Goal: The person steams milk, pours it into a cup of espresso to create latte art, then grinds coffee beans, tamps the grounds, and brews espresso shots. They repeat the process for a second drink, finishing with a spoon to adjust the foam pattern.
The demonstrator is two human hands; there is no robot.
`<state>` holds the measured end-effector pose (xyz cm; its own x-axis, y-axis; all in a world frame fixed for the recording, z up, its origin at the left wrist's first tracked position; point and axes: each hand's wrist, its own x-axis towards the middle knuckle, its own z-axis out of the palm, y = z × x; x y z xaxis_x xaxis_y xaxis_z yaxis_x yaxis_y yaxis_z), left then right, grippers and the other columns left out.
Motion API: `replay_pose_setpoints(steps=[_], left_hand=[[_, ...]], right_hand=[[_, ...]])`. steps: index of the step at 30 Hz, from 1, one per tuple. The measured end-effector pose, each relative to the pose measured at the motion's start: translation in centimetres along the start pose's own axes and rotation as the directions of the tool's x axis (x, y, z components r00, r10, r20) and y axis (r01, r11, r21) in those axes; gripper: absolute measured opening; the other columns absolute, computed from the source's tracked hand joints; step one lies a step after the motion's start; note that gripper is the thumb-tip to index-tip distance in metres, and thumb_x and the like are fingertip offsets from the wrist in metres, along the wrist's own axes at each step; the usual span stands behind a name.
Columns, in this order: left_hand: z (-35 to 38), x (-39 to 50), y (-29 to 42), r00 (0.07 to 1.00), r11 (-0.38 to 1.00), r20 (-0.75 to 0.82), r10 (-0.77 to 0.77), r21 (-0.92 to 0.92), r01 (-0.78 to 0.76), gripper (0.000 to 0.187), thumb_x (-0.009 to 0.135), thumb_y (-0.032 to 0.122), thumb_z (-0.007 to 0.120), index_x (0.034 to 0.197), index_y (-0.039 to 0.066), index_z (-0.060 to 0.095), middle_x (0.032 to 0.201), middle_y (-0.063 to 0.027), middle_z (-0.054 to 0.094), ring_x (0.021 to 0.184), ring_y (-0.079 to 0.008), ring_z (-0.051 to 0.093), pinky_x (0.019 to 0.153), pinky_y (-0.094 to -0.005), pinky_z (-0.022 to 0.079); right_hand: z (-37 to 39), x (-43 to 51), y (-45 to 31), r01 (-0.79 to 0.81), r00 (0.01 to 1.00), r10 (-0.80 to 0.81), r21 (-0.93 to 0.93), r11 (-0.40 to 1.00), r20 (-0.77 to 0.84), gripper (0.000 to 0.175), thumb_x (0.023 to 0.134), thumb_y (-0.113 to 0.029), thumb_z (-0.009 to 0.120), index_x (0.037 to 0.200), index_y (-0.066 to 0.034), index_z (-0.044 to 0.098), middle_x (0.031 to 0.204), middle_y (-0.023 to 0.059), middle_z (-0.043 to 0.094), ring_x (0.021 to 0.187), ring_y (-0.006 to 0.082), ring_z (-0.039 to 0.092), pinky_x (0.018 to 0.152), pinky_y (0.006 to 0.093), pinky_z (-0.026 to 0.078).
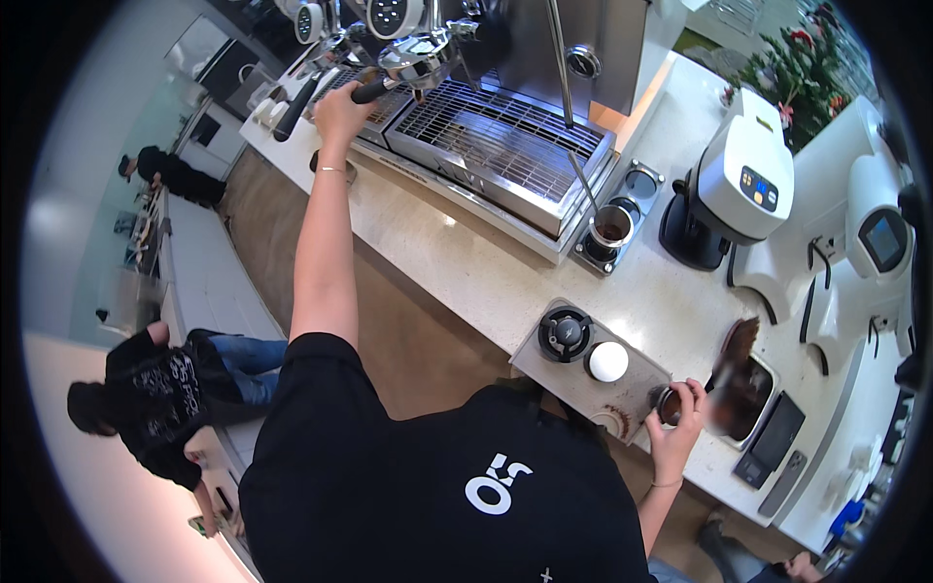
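My left hand reaches up to the espresso machine. It is beside the black handle of a portafilter locked into a group head. Its fingers are partly hidden, so I cannot tell whether they grip anything. Another portafilter handle slants down to the left of that hand. My right hand holds a small dark cup with a brown inside, over the right end of a grey tamping mat. On the mat are a black round tool and a white-topped round tool.
A metal drip tray spans the machine's front. Nearby, a metal cup with brown grounds sits in a stand. White grinders line the right. A grounds bin and a black scale lie beyond my right hand. Two people stand leftward.
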<state>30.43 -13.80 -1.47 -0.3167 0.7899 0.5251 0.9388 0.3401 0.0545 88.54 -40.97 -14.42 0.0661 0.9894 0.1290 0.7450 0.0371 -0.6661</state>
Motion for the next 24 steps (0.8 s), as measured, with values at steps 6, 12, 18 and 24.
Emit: replay_pose_setpoints(steps=[6, 12, 18, 24], left_hand=[[3.9, -2.9, -0.9, 0.994, 0.995, 0.045, 0.095, 0.036, -0.097, 0.033, 0.067, 0.038, 0.076, 0.095, 0.021, 0.073, 0.082, -0.0098, 0.069, 0.081, -0.0275, 0.065, 0.071, -0.0407, 0.045], [0.8, -5.9, 1.9, 1.000, 0.999, -0.001, 0.001, 0.043, -0.001, 0.036, 0.068, 0.039, 0.077, 0.098, 0.020, 0.072, 0.084, -0.0109, 0.069, 0.082, -0.0318, 0.066, 0.069, -0.0427, 0.050], [-6.9, -12.8, 9.1, 0.999, 0.999, 0.029, 0.022, 0.023, -0.023, 0.034, 0.072, 0.040, 0.076, 0.099, 0.020, 0.071, 0.085, -0.0108, 0.069, 0.081, -0.0331, 0.066, 0.063, -0.0423, 0.048], [-10.9, -21.6, 22.4, 0.954, 0.899, 0.019, 0.299, -0.341, -0.275, 0.035, 0.074, 0.033, 0.079, 0.095, 0.007, 0.069, 0.085, -0.0084, 0.066, 0.077, -0.0265, 0.063, 0.068, -0.0329, 0.047]], right_hand=[[-1.0, -4.1, 1.3, -0.198, 0.963, 0.180, -0.071, 0.978, -0.200, 0.048, 0.063, -0.001, 0.064, 0.110, -0.0068, 0.059, 0.125, 0.0139, 0.050, 0.116, 0.0351, 0.044, 0.100, 0.0438, 0.035], [-1.9, -6.9, 5.5, -0.274, 0.890, 0.187, -0.159, 0.949, -0.415, 0.049, 0.063, -0.002, 0.066, 0.111, -0.0071, 0.059, 0.125, 0.0136, 0.050, 0.115, 0.0349, 0.045, 0.100, 0.0442, 0.035], [-2.1, -7.8, 10.7, -0.378, 0.876, 0.304, -0.140, 0.915, -0.376, 0.053, 0.063, -0.008, 0.070, 0.115, -0.0092, 0.059, 0.125, 0.0153, 0.049, 0.118, 0.0362, 0.042, 0.102, 0.0451, 0.035], [-5.9, -9.4, 15.8, -0.284, 0.861, 0.224, -0.067, 0.956, -0.457, 0.063, 0.064, -0.008, 0.073, 0.123, -0.0076, 0.053, 0.125, 0.0148, 0.046, 0.117, 0.0351, 0.043, 0.102, 0.0436, 0.036]])
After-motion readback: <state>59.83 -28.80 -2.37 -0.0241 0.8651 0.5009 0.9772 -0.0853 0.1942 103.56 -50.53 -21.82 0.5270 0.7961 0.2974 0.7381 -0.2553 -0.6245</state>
